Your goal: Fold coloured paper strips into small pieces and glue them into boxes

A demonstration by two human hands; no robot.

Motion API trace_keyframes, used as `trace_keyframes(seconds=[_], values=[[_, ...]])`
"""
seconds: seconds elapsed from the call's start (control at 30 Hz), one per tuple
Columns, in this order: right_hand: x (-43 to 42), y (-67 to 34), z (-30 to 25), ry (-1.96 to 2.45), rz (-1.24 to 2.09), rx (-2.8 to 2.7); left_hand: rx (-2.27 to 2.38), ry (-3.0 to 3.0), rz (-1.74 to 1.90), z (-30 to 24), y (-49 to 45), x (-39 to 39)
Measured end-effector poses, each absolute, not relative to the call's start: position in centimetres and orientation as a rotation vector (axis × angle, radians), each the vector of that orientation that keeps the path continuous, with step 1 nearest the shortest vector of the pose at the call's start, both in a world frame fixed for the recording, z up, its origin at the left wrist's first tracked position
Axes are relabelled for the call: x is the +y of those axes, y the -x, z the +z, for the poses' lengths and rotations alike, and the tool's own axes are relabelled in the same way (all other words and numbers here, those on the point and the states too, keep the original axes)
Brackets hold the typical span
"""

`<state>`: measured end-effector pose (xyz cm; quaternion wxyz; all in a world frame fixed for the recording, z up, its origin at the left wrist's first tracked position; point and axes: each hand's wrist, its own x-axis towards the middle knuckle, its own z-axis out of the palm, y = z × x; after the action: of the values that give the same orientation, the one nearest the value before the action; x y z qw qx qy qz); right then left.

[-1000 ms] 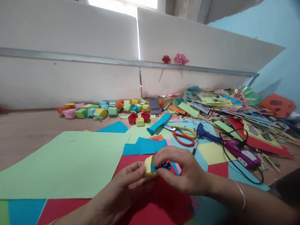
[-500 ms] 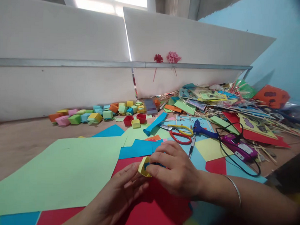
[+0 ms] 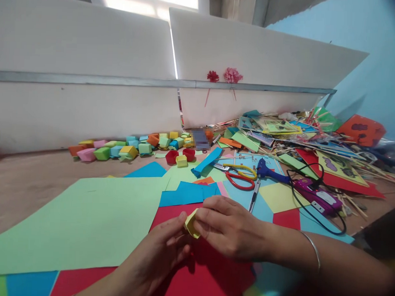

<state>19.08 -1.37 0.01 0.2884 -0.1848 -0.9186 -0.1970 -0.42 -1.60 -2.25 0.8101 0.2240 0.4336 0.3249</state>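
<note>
A small folded yellow paper box (image 3: 191, 224) is held between my two hands above a red paper sheet (image 3: 209, 273). On its left side, my left hand (image 3: 163, 246) grips it with thumb and fingers. The fingers of my right hand (image 3: 229, 227) pinch its right side and hide part of it. Just beyond lie blue paper pieces (image 3: 181, 194), and a large light green sheet (image 3: 94, 222) spreads out to the left.
Several coloured paper boxes (image 3: 102, 153) line the back left. Scissors (image 3: 240, 180), a craft knife (image 3: 254, 195), a blue glue gun (image 3: 271, 173) and a purple power strip (image 3: 317, 196) with a looping black cable lie right. Paper and sticks (image 3: 276, 125) are heaped behind.
The yellow box has turned in my hands, and the blue inside it no longer shows. My right fingers have shifted slightly down on it. The view has moved a little left.
</note>
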Motion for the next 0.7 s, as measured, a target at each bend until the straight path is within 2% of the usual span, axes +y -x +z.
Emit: trace_keyframes(seconds=[0.5,0.6,0.7], values=[[-1.50,-19.36,0.58,0.455,-0.491,-2.451,0.878,-0.489,0.694,-2.96,0.70,-1.24],[-1.70,-19.12,0.65,0.471,-0.400,-2.444,0.887,-0.498,0.692,-2.68,0.69,-1.35],[-1.76,-18.83,0.60,0.556,-0.166,-2.468,0.897,-0.507,0.701,-2.44,0.72,-1.45]])
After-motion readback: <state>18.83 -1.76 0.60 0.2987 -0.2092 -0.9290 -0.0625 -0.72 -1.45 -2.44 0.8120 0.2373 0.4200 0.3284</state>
